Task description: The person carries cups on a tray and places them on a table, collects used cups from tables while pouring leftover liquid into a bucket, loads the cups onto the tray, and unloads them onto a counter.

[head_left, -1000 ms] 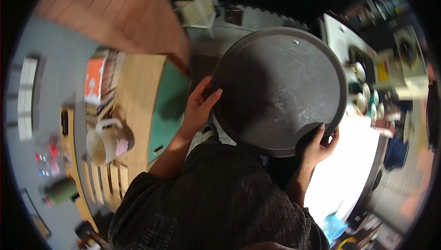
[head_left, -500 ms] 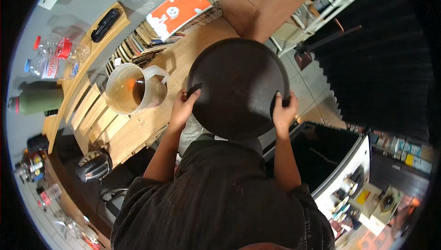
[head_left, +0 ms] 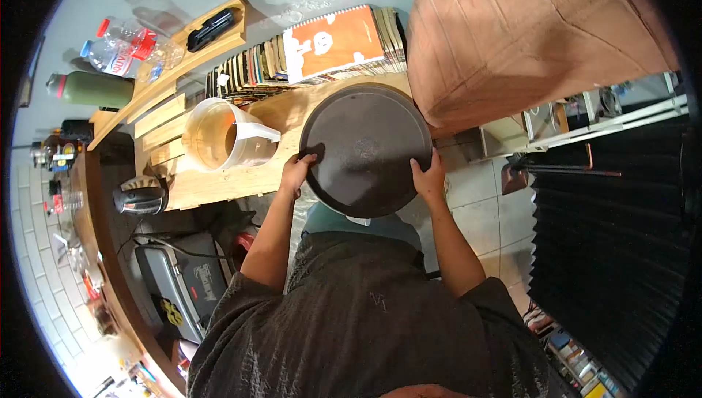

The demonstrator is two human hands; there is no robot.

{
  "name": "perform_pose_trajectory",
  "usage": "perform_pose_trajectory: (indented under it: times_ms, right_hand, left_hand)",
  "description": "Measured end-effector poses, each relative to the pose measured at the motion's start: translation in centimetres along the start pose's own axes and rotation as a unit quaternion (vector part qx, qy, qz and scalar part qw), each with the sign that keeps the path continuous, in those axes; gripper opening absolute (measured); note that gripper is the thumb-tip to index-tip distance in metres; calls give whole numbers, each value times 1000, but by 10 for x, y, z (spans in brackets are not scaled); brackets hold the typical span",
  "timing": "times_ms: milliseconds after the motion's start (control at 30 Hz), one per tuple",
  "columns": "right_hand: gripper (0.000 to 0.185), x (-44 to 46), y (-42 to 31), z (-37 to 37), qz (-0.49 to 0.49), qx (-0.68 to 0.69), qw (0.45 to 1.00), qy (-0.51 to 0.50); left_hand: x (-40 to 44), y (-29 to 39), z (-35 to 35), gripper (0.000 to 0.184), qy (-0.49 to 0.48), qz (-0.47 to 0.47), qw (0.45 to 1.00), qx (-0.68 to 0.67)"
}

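Observation:
A round dark tray (head_left: 365, 149) with a raised rim is held in front of my body, its far part over the wooden bench (head_left: 281, 109). My left hand (head_left: 296, 173) grips its left edge, the thumb on top of the rim and the other fingers partly hidden. On the right edge, my right hand (head_left: 429, 175) holds it the same way. A translucent plastic pitcher (head_left: 212, 138) with amber liquid stands on the bench, left of the tray.
Books (head_left: 256, 69) and an orange notebook (head_left: 333, 45) line the wall. Bottles (head_left: 99, 89) and a kettle (head_left: 140, 194) are at the left. A brick-patterned block (head_left: 512, 32), white rack (head_left: 607, 127) and black curtain (head_left: 607, 244) stand right.
My view and body have turned left, away from the white table, towards the bench. The tray has come round with both hands, which keep hold of its edges.

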State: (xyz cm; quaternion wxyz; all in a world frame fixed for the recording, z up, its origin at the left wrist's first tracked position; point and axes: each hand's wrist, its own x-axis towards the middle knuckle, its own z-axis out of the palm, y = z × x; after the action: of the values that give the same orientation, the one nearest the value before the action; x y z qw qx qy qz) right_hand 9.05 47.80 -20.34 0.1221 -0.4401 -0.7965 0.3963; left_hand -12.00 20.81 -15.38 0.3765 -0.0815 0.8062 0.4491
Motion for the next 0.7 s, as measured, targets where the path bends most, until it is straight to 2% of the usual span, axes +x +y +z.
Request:
perform_pose_trajectory:
  times_ms: [33,167,333,467,533,567,600,667,700]
  right_hand:
    - [73,5,-1,-2,5,2,999,-36]
    - [79,23,-8,-5,-38,-24,997,-55]
    - [87,31,-29,-10,-7,-14,990,-142]
    - [87,39,-16,5,-74,-14,991,-111]
    - [87,45,-6,11,-103,17,990,-93]
    - [83,45,-3,12,-87,7,992,-90]
    - [83,41,1,10,-83,9,993,-82]
    - [74,33,7,6,-33,77,991,-107]
    - [74,22,9,1,-27,83,992,-90]
  left_hand:
    - [3,0,1,42,4,0,1000,-22]
    - [18,-4,4,40,6,-9,995,-100]
    - [52,-7,1,47,26,-51,998,-25]
    - [66,-17,-4,49,-2,-10,996,-92]
    - [55,-7,-3,40,11,27,992,-122]
    - [68,-19,-9,51,-46,32,988,-143]
    - [56,-10,-12,51,-52,37,988,-137]
    - [8,23,-18,64,-50,49,995,-72]
    - [-4,28,-23,74,-94,56,992,-57]
